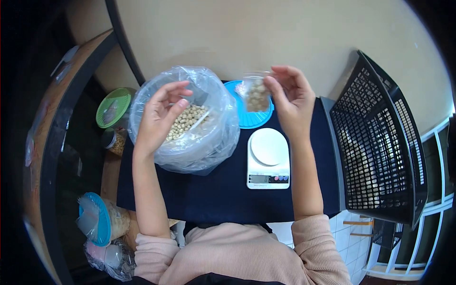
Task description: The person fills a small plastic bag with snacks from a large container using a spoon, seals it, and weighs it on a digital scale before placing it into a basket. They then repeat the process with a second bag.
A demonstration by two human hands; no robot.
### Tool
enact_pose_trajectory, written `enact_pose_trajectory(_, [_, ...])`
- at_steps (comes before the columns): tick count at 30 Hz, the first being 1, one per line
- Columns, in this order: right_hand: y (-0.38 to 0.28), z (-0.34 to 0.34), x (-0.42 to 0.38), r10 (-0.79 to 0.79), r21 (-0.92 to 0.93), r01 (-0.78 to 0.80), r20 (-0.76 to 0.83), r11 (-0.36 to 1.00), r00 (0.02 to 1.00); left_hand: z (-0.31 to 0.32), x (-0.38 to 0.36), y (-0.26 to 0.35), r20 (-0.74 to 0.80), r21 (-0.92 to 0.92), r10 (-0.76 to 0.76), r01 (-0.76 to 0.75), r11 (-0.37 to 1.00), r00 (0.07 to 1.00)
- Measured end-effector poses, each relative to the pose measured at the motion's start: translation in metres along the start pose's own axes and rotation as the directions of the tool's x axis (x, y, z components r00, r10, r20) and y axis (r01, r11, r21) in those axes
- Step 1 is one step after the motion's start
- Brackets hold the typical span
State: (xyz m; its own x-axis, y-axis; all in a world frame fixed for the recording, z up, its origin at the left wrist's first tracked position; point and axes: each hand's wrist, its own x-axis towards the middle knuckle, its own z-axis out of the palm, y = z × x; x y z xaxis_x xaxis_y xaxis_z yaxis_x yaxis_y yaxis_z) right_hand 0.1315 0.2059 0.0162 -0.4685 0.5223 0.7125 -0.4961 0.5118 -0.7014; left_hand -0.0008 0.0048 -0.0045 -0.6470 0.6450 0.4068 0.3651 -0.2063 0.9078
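Observation:
My right hand (293,102) holds up a small clear bag of chickpeas (257,95) above the blue lid (247,121). My left hand (161,116) hovers over the mouth of a large clear plastic bag of chickpeas (190,123), fingers curled; whether it holds any chickpeas cannot be told. A white kitchen scale (268,159) with nothing on its platter sits on the dark blue cloth (218,194) below my right hand.
A black plastic crate (380,142) stands tilted at the right of the table. At the left are a green lid (114,107), a jar (114,141), and a blue-lidded container (102,221) with bags beside it. A beige wall is behind.

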Motion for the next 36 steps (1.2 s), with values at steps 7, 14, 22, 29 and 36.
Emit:
enact_pose_trajectory(7, [0.005,0.082,-0.003,-0.015,0.137,-0.012,0.199,0.991,0.98,-0.002,-0.001,-0.002,-0.09,-0.176,0.109,-0.123,0.977,0.99])
enact_pose_trajectory(14, [0.012,0.108,-0.017,0.111,0.328,-0.179,0.216,0.928,0.97,-0.006,0.001,-0.011,-0.215,-0.142,0.083,-0.115,0.983,0.973])
enact_pose_trajectory(22, [0.024,0.102,-0.017,0.254,0.403,-0.378,0.328,0.834,0.91,-0.004,0.002,-0.01,-0.273,-0.118,0.073,-0.109,0.987,0.959])
enact_pose_trajectory(29, [0.022,0.103,-0.019,0.229,0.395,-0.347,0.315,0.851,0.921,-0.003,0.001,-0.01,-0.261,-0.072,0.123,-0.146,0.987,0.957])
enact_pose_trajectory(36, [0.024,0.103,-0.02,0.219,0.305,-0.307,0.289,0.902,0.932,-0.003,0.0,-0.01,-0.3,0.072,0.173,-0.159,0.985,0.938])
